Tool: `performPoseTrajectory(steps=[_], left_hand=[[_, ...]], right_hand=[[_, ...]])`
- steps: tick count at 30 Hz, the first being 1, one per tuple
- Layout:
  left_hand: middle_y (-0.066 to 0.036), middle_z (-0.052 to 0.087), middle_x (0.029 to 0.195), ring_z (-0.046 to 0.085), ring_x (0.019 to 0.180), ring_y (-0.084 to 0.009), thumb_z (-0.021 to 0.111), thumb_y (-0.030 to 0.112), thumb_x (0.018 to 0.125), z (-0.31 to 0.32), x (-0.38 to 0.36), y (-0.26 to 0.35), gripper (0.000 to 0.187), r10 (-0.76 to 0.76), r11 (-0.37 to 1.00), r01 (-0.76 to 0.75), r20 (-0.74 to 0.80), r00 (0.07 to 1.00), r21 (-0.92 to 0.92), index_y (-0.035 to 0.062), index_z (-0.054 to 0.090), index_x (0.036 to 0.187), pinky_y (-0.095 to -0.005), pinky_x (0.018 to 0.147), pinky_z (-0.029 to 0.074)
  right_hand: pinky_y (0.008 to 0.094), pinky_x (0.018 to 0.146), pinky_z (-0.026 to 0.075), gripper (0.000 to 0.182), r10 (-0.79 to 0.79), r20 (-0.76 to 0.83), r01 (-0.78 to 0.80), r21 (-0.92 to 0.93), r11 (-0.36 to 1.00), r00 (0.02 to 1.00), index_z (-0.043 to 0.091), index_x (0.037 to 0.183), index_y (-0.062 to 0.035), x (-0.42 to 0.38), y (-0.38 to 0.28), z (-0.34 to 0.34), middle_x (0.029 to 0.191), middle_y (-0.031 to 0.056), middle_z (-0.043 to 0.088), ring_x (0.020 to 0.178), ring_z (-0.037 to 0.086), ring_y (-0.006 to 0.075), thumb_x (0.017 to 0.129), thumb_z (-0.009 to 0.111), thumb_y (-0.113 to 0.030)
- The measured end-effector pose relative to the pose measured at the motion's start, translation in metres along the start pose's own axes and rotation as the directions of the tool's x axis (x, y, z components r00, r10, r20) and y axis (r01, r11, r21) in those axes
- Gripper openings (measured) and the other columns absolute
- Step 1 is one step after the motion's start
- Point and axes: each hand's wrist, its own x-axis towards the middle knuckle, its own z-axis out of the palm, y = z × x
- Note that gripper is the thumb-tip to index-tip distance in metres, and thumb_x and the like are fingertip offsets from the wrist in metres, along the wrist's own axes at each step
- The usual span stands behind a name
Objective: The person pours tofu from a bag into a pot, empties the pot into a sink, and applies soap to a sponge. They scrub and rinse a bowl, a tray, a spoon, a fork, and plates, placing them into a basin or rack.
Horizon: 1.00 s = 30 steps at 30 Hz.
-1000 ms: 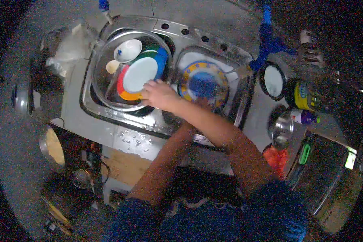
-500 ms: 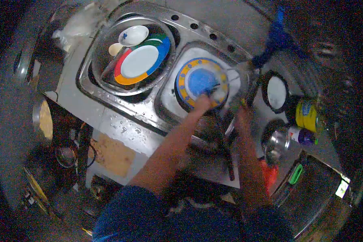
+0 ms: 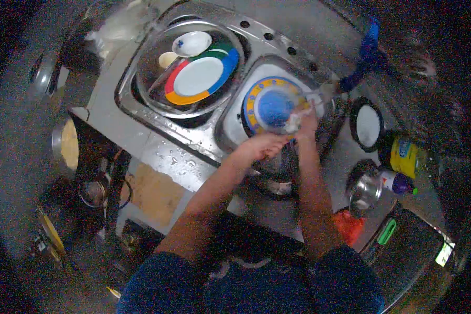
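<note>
My left hand (image 3: 269,145) is closed at the near rim of a blue, white and orange plate (image 3: 275,106) in the right sink basin; what its fingers hold is hidden. Just right of it, my right hand (image 3: 307,121) reaches over the plate's right side. Its blurred fingers are closed against a whitish, foamy thing (image 3: 293,123) that I cannot make out. Part of the plate is hidden behind the hands.
A round tub (image 3: 143,94) in the left basin holds a multicoloured plate (image 3: 199,81) and a white bowl (image 3: 192,44). On the right are a dark-rimmed round dish (image 3: 368,126), a yellow container (image 3: 404,156), a purple bottle (image 3: 401,183) and a metal bowl (image 3: 365,192).
My left hand has drawn back from the plate's middle to its near rim. My right hand has moved up and in beside it. The whole view has shifted slightly.
</note>
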Motion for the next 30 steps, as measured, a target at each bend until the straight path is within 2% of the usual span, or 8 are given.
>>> performPoseTrajectory(steps=[2,4,10,14,22,26,29,30], left_hand=[[0.008,0.031,0.05,0.024,0.038,-0.0002,0.045,0.025,0.082,0.006,0.005,0.003,0.018,0.06,0.998,-0.056,-0.237,0.97,0.022,0.0102,0.047,0.074,-0.0153,0.031,0.015],[0.007,0.036,0.051,0.026,0.039,-0.0016,0.047,0.025,0.081,-0.009,0.013,0.008,0.016,0.141,0.99,-0.134,-0.22,0.965,0.046,0.0103,0.049,0.075,-0.0162,0.033,0.017],[0.005,0.038,0.05,0.028,0.039,-0.0039,0.044,0.017,0.08,0.001,-0.031,0.017,0.011,0.179,0.984,-0.169,-0.306,0.935,0.061,0.0109,0.051,0.074,-0.0179,0.035,0.021],[0.004,0.039,0.051,0.032,0.039,-0.0044,0.043,0.014,0.079,-0.01,-0.049,0.025,0.01,0.392,0.917,-0.281,-0.501,0.772,0.284,0.01,0.052,0.077,-0.0188,0.035,0.023],[0.004,0.042,0.052,0.037,0.042,-0.0058,0.044,0.029,0.081,-0.016,-0.138,0.056,0.02,0.587,0.806,-0.38,-0.699,0.409,0.454,0.0119,0.052,0.074,-0.0197,0.038,0.03],[0.003,0.038,0.049,0.034,0.038,-0.0056,0.044,0.033,0.082,-0.067,-0.145,0.077,0.027,0.628,0.752,-0.443,-0.734,0.258,0.488,0.0086,0.05,0.071,-0.0193,0.033,0.024],[0.002,0.038,0.047,0.031,0.036,-0.0059,0.041,0.039,0.082,-0.11,-0.144,0.076,0.036,0.675,0.705,-0.519,-0.682,0.282,0.484,0.0058,0.052,0.073,-0.0193,0.033,0.022],[0.002,0.038,0.046,0.031,0.035,-0.0059,0.04,0.041,0.082,-0.104,-0.14,0.073,0.039,0.674,0.705,-0.534,-0.674,0.302,0.467,0.0051,0.052,0.073,-0.0191,0.033,0.022]], right_hand=[[0.036,0.057,0.043,0.039,0.077,0.325,-0.052,-0.087,0.995,0.942,0.05,0.085,-0.0093,0.0,0.007,-0.003,0.068,0.0041,0.05,0.064,0.05,0.0193,0.077,0.039,-0.046],[0.037,0.064,0.044,0.041,0.13,0.065,-0.094,-0.396,0.913,0.989,0.049,0.09,-0.0072,-0.012,0.02,0.021,0.073,0.0059,0.051,0.071,0.05,0.0207,0.078,0.038,-0.045],[0.0342,0.046,0.042,0.036,0.244,0.182,-0.219,-0.146,0.965,0.953,0.049,0.085,-0.0072,0.032,0.026,-0.007,0.076,0.0082,0.049,0.069,0.049,0.0223,0.078,0.037,-0.041],[0.0367,0.051,0.044,0.029,0.487,0.499,-0.49,-0.137,0.861,0.717,0.048,0.085,-0.0059,0.02,0.066,0.025,0.077,0.01,0.053,0.065,0.052,0.0255,0.079,0.039,-0.033],[0.036,0.055,0.044,0.026,-0.026,0.183,0.109,-0.463,0.88,0.983,0.046,0.09,-0.0062,-0.006,0.092,0.092,0.076,0.0104,0.051,0.062,0.05,0.0268,0.08,0.041,-0.03],[0.0346,0.058,0.042,0.024,-0.547,0.22,0.48,-0.784,0.393,0.808,0.047,0.088,-0.0035,0.027,0.006,-0.028,0.078,0.0109,0.051,0.066,0.051,0.0261,0.079,0.044,-0.026],[0.0335,0.06,0.041,0.022,-0.821,0.49,0.32,-0.86,-0.398,0.293,0.047,0.086,-0.0015,0.038,-0.086,-0.118,0.079,0.0112,0.05,0.069,0.051,0.0256,0.079,0.046,-0.022],[0.0331,0.061,0.041,0.022,-0.887,0.407,0.307,-0.891,-0.333,0.218,0.047,0.086,-0.0008,0.034,-0.118,-0.133,0.08,0.0113,0.05,0.071,0.051,0.0254,0.079,0.047,-0.021]])
